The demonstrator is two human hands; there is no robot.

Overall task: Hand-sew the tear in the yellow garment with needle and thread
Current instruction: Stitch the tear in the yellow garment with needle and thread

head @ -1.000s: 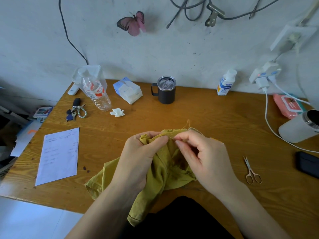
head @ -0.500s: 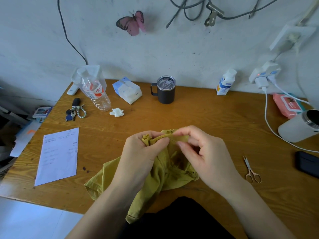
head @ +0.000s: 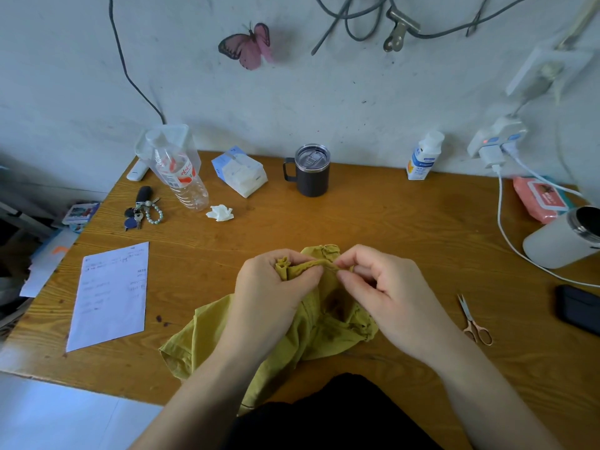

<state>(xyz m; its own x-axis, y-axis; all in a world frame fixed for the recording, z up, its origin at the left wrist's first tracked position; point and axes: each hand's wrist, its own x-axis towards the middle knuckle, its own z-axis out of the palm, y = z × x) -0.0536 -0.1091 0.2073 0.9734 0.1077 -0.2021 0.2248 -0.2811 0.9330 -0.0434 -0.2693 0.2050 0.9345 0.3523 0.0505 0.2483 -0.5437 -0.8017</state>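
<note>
**Two hands on one garment**

Left hand point(head: 276, 293): fingers curled, gripping a bunched fold of the yellow garment point(head: 324, 339). Right hand point(head: 386, 293): thumb and forefinger pinched on the same fold, other fingers curled; needle and thread too small to make out. One garment, at the near middle of the desk point(head: 389, 222), lower part draped over the near edge. Also one pair of scissors point(head: 472, 319), one mug point(head: 312, 172), one sheet of paper point(head: 110, 297).

needle, thread: too small | tear: hidden in garment point(head: 292, 339) folds | phone point(head: 581, 308): cropped
</note>
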